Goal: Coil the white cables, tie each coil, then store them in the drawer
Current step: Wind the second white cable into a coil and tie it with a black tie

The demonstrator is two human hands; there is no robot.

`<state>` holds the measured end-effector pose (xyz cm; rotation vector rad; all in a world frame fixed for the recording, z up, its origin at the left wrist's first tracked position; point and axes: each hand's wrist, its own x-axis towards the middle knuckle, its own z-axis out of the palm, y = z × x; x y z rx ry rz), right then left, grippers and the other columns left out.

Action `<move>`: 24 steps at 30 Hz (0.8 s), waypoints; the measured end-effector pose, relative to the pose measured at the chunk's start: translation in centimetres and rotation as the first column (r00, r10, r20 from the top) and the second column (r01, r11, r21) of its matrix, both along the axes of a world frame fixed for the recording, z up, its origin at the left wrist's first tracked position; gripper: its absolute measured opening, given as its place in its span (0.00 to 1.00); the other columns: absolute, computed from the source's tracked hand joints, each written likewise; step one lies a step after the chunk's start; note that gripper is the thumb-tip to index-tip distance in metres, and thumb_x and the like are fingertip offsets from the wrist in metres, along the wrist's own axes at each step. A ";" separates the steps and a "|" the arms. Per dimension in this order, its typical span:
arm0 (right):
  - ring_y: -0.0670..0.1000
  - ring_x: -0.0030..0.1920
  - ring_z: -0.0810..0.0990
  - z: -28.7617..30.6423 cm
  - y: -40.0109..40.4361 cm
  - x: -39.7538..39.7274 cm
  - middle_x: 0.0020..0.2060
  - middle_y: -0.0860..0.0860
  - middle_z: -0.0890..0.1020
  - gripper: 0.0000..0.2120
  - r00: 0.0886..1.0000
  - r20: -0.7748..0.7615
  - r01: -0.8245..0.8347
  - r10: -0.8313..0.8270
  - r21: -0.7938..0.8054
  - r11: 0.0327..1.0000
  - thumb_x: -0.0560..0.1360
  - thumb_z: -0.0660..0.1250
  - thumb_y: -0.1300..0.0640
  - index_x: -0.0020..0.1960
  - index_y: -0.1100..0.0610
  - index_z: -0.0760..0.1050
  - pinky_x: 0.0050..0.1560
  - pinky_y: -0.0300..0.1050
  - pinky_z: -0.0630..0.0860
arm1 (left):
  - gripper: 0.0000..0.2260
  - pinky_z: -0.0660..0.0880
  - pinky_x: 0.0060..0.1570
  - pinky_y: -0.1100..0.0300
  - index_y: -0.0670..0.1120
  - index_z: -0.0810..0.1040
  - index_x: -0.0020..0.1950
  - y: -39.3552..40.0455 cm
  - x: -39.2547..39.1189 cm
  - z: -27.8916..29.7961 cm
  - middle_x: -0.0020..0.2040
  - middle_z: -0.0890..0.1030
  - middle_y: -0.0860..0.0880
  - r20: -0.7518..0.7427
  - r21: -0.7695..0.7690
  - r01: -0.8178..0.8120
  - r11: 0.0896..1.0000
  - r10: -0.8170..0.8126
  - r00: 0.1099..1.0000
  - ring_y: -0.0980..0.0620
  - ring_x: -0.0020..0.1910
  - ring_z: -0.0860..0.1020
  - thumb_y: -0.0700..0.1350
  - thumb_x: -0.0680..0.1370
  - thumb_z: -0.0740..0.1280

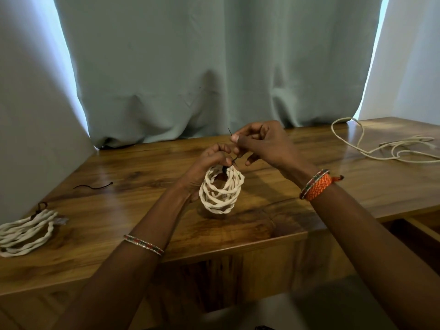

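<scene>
Tying is underway: left hand [209, 160] pinches the white twisted cable coil [221, 190] above the wooden surface [119, 210], right hand [259, 141] fingers clenched on the thin black tie [234, 159]. Next, cinch it tight.

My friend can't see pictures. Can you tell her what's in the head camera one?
Two hands tie a thin black tie around a coil of white cable held above a brown wooden table: the left hand holds the coil, the right hand pinches the tie. A tied white coil lies far left, a loose white cable far right.
</scene>
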<state>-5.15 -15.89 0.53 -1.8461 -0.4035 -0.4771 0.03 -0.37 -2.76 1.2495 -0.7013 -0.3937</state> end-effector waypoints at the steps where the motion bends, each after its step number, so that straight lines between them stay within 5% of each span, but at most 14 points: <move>1: 0.48 0.36 0.83 -0.1 -0.1 0.0 0.36 0.54 0.83 0.06 1.000 -0.004 -0.003 0.003 0.021 1.000 0.75 0.68 0.61 0.49 0.63 0.79 0.31 0.38 0.78 | 0.21 0.75 0.30 0.64 0.41 0.69 0.49 0.1 0.0 0.1 0.34 0.77 0.46 -0.008 -0.012 0.004 1.000 -0.004 1.000 0.53 0.28 0.77 0.39 0.57 0.67; 8: 0.48 0.39 0.82 -0.2 -0.7 -0.4 0.37 0.52 0.83 0.05 0.987 -0.068 -0.119 0.146 0.303 0.945 0.74 0.68 0.64 0.49 0.59 0.78 0.36 0.40 0.80 | 0.14 0.74 0.28 0.65 0.43 0.69 0.48 0.0 -0.4 0.1 0.29 0.79 0.46 -0.013 0.022 0.005 1.000 -0.005 1.000 0.53 0.26 0.77 0.36 0.63 0.61; 14: 0.47 0.42 0.83 0.6 -0.8 -1.1 0.42 0.53 0.84 0.05 0.995 0.025 -0.094 0.100 -0.187 0.978 0.74 0.68 0.66 0.50 0.63 0.80 0.41 0.40 0.81 | 0.16 0.73 0.27 0.65 0.41 0.69 0.51 0.2 -0.5 0.3 0.30 0.78 0.46 0.017 0.044 0.009 0.999 -0.010 1.000 0.53 0.25 0.76 0.37 0.64 0.61; 20: 0.44 0.39 0.83 1.3 -0.7 -1.7 0.37 0.47 0.84 0.03 0.997 0.040 -0.043 0.064 -0.401 0.915 0.72 0.71 0.60 0.45 0.56 0.82 0.41 0.34 0.76 | 0.22 0.74 0.27 0.67 0.40 0.69 0.50 0.5 -0.5 0.4 0.30 0.79 0.46 0.000 0.022 0.090 0.996 -0.090 0.996 0.54 0.25 0.77 0.41 0.57 0.67; 24: 0.51 0.42 0.81 1.4 -0.7 -1.9 0.39 0.52 0.84 0.02 0.997 0.063 -0.010 0.048 -0.495 0.869 0.72 0.71 0.59 0.42 0.55 0.82 0.45 0.47 0.79 | 0.22 0.73 0.26 0.66 0.41 0.69 0.50 0.4 -0.6 0.3 0.29 0.79 0.46 -0.008 0.017 0.120 0.993 -0.120 0.993 0.54 0.24 0.76 0.42 0.57 0.67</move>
